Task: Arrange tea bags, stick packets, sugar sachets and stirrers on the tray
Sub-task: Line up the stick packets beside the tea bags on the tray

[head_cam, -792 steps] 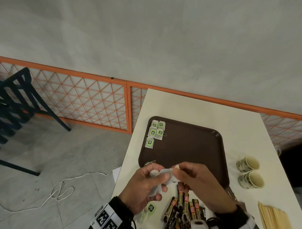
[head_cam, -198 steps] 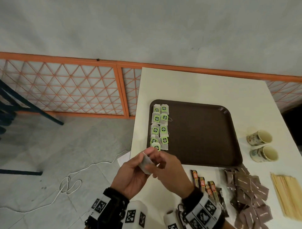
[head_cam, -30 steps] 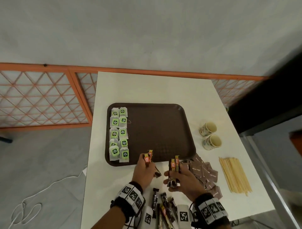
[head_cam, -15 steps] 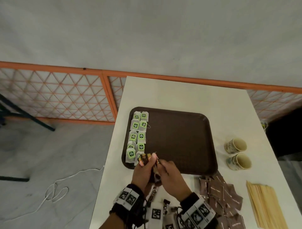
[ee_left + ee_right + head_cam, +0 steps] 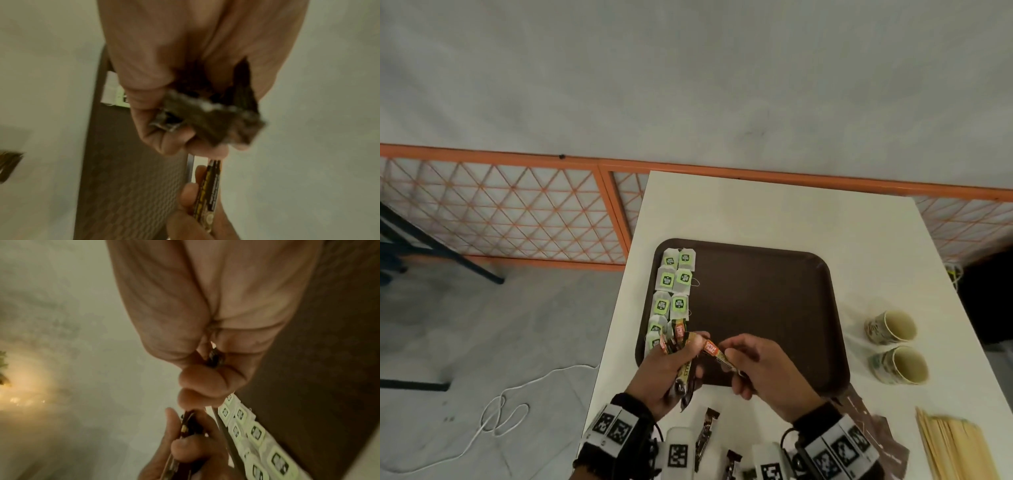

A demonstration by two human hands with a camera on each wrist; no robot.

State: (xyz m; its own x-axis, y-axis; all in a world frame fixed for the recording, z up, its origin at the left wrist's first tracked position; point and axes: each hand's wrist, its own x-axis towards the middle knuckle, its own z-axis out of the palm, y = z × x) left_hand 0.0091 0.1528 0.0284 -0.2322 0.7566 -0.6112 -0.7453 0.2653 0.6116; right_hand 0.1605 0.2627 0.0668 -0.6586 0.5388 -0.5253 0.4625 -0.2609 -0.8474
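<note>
Packets on the near table edge: a few loose stick packets [image 5: 703, 432] lie between the person's wrists, not yet gathered.
Left hand: the left hand [image 5: 667, 371] is curled round a bundle of stick packets [image 5: 678, 346], their orange ends fanned up over the tray's near left corner, seemingly held as a stock to draw from.
Right hand: the right hand [image 5: 763, 368] pinches a single stick packet [image 5: 716, 353] between thumb and fingertips, its orange end pointing at the bundle; my guess is it is being pulled free for placing.
Sugar sachets: brown sugar sachets [image 5: 878, 435] sit in a heap just off the tray's near right corner, within reach.
Stirrers: wooden stirrers [image 5: 955, 448] lie in a bunch at the right table edge.
Tray: the brown tray [image 5: 774, 298] is bare across its middle and right, room left for the other kinds.
Tea bags: tea bags [image 5: 672, 294] run in two neat columns along the tray's left side, so that part looks finished.
Cups: two paper cups [image 5: 895, 346] lie on their sides right of the tray.
Table: the white table [image 5: 774, 212] butts against an orange lattice fence [image 5: 517, 212].
</note>
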